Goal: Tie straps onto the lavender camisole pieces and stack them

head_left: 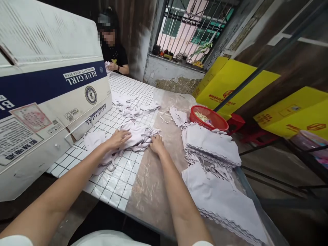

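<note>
A loose heap of pale lilac fabric pieces (135, 135) with thin straps lies on the grid-patterned table in front of me. My left hand (120, 138) rests on the heap's left side, fingers stretched out over the cloth. At its right edge, the bent fingers of my right hand (156, 144) close on the strappy fabric; the fingertips are partly hidden. Nearer the box, another crumpled lilac piece (94, 139) lies under and beside my left wrist. To the right are two neat stacks, an upper stack (210, 141) and a lower stack (220, 198), both with scalloped edges.
A large Blue Girl carton (51, 82) stands along the left. A red basket (208, 118) with small pieces sits behind the stacks. More lilac pieces (130, 108) lie farther back. Across the table, a person (112, 51) handles similar cloth. Yellow boxes (235, 85) stand beyond.
</note>
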Demonstrator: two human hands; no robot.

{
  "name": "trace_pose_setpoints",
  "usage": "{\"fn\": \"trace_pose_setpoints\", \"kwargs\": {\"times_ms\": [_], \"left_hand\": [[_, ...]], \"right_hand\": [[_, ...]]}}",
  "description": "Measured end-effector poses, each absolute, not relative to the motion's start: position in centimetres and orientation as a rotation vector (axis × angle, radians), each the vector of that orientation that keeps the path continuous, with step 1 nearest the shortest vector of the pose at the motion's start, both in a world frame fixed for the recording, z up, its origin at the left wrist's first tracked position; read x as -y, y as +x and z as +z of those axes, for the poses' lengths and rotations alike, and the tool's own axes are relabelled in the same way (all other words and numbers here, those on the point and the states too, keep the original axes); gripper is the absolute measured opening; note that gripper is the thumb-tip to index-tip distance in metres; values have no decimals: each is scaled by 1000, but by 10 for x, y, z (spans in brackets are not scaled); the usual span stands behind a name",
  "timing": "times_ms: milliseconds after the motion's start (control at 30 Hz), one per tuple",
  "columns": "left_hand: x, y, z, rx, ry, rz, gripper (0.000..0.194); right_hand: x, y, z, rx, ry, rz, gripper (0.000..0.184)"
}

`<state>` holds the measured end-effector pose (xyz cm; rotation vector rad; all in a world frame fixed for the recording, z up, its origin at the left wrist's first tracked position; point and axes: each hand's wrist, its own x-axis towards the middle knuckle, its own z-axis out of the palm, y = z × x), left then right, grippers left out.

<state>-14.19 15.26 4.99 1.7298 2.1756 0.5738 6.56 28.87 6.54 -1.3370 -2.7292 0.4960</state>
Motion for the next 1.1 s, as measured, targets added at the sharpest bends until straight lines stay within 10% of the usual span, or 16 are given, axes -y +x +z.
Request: {"fn": "trace_pose_setpoints", "kwargs": {"times_ms": [300,600,900,1100], "left_hand": [[-202,-148,81,-2007,1804,541,19],[-174,-147,160,-1385,1759,923,41],[-144,-104,188,-948,1575,928,36],[-138,-110,172,-1388,1537,1136,38]], "right_hand": [[-271,38,92,2700,-1112,787,14],[-274,64,172,2125,-472,1389,33],[-250,122,241,1880,-445,1147,33],[-261,176,191,2009,-789,810,21]]}}
